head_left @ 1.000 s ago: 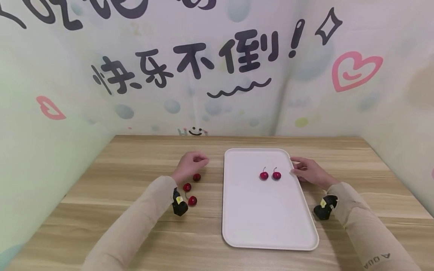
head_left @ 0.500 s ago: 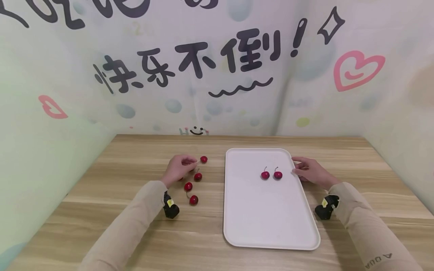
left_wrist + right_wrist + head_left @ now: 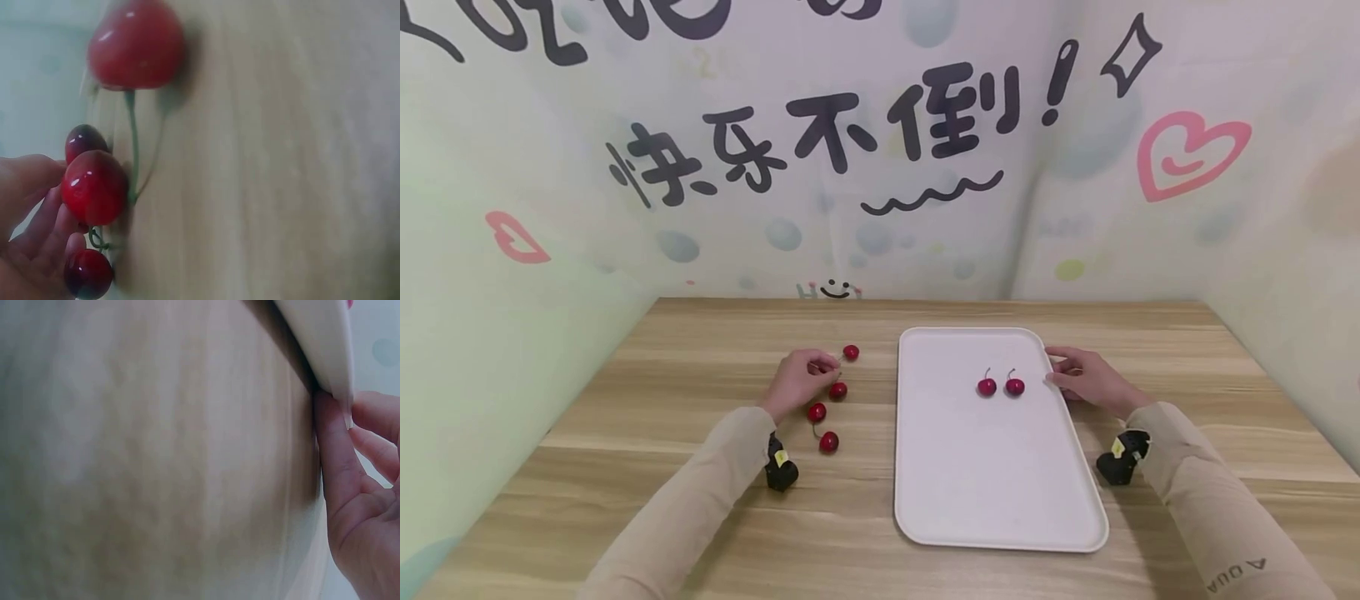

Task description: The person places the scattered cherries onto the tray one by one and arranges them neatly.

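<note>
Well to the left of the white tray (image 3: pixel 992 483), a beige sleeve (image 3: pixel 677 504) crosses the wooden table (image 3: pixel 820 533) toward a black wrist camera (image 3: pixel 781 472). Beyond that, on the tray's left, is the left hand (image 3: pixel 796 382), its thumb and fingers bent toward one another next to loose cherries; whether they pinch a stem, I cannot tell. Between this hand's wrist and the tray, four red cherries lie in an uneven line, apart from the tray: a middle cherry (image 3: pixel 817 412), the nearest cherry (image 3: pixel 829 442) about halfway along the tray's length, another cherry (image 3: pixel 838 390) close to the fingers, and the farthest cherry (image 3: pixel 851 352), level with the tray's far part. On the tray itself, toward its far right, a pair of cherries (image 3: pixel 987 387) sits side by side, stems up. At the tray's right edge, the right hand (image 3: pixel 1088 382) grips the rim between thumb and fingers. A second wrist camera (image 3: pixel 1118 460) and sleeve (image 3: pixel 1213 492) are right of the tray.
</note>
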`<action>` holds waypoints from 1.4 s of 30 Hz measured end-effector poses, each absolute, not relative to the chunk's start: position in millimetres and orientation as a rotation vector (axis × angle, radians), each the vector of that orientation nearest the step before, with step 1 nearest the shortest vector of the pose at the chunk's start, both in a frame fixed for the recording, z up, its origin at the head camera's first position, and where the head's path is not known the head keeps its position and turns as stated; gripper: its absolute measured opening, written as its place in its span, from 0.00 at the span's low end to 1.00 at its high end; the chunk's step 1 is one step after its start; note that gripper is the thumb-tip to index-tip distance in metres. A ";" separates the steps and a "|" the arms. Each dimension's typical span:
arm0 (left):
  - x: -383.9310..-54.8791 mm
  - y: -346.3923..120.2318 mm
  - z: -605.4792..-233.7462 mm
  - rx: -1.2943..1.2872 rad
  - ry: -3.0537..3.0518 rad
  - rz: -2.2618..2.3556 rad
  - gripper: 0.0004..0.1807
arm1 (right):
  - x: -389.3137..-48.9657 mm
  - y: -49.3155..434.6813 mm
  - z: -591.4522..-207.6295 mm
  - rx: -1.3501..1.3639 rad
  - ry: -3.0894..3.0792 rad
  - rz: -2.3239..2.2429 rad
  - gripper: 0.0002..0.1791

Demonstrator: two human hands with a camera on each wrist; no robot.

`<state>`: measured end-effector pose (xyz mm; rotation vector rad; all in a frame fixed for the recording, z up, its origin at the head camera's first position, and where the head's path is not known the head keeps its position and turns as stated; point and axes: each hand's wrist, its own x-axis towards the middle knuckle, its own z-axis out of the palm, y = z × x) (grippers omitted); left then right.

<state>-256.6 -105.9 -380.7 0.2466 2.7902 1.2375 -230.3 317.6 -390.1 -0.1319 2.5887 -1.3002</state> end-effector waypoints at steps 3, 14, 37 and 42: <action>-255.5 -103.8 -381.0 0.269 2.817 1.219 0.08 | -230.7 318.4 -390.5 -0.136 2.590 -1.310 0.31; -255.5 -101.3 -384.3 0.251 2.832 1.208 0.08 | -230.7 318.3 -389.9 -0.118 2.588 -1.295 0.32; -252.2 -91.7 -382.7 0.273 2.798 1.236 0.10 | -229.0 316.5 -390.2 -0.108 2.601 -1.293 0.32; -251.5 -92.1 -384.9 0.299 2.805 1.274 0.10 | -229.7 317.0 -390.7 -0.116 2.594 -1.311 0.31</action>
